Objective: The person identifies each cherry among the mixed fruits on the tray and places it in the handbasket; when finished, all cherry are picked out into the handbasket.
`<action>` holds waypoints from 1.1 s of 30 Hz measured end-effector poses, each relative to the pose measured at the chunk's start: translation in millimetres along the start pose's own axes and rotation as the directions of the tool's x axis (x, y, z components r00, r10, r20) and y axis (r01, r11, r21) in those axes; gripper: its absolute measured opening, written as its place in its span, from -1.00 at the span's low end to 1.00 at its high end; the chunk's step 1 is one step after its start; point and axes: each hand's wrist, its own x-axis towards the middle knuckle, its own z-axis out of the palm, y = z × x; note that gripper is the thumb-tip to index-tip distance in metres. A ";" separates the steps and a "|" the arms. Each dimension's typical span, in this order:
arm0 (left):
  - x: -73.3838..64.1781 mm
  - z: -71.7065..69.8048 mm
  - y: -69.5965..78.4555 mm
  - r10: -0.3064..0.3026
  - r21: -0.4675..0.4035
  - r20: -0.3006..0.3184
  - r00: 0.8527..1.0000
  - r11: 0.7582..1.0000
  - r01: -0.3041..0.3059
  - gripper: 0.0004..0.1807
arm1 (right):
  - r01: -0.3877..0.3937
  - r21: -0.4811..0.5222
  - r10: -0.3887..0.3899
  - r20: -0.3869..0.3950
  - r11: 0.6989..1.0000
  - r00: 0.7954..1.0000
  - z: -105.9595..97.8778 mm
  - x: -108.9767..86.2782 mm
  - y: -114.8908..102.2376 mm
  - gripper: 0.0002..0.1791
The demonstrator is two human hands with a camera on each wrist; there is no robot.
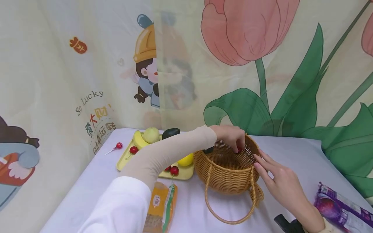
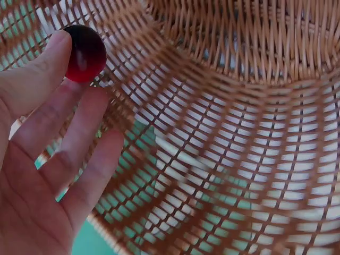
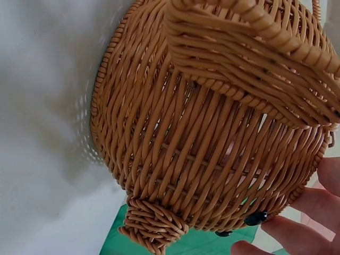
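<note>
My left hand (image 1: 231,136) reaches down inside a wicker basket (image 1: 224,179). Between its thumb and fingertips it pinches a dark red cherry (image 2: 86,53), close to the woven inner wall in the left wrist view. In the head view only a bit of that cherry shows below the fingers. My right hand (image 1: 281,179) touches the basket's right side near the rim, its fingers fairly straight. Seen from the right wrist, those fingers (image 3: 300,234) lie against the wicker beside black beads (image 3: 256,218). The basket's handle (image 1: 228,221) hangs down at the front.
Left of the basket, a yellow tray (image 1: 186,176) holds a banana (image 1: 140,139), a pale round fruit (image 1: 151,135), an avocado-like dark fruit (image 1: 171,132) and cherries (image 1: 174,171). A lollipop (image 1: 118,146), an orange-yellow packet (image 1: 160,207) and a purple packet (image 1: 341,208) lie around.
</note>
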 end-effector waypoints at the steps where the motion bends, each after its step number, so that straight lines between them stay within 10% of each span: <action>1: 1.5 2.6 -1.2 0.008 -0.005 0.009 1.000 1.000 -0.008 -0.72 | 0.004 0.001 -0.004 -0.005 1.000 1.000 0.1 0.2 -0.5 -0.61; 7: 7.3 16.9 -6.0 0.030 -0.048 0.073 0.997 0.998 -0.027 -0.68 | -0.001 0.009 0.001 -0.006 1.000 1.000 0.9 -1.7 -1.2 -0.61; 33: 8.9 21.0 -8.1 -0.024 -0.078 0.011 1.000 0.997 0.024 -0.61 | -0.025 0.013 0.025 0.005 1.000 1.000 2.2 1.1 -2.6 -0.61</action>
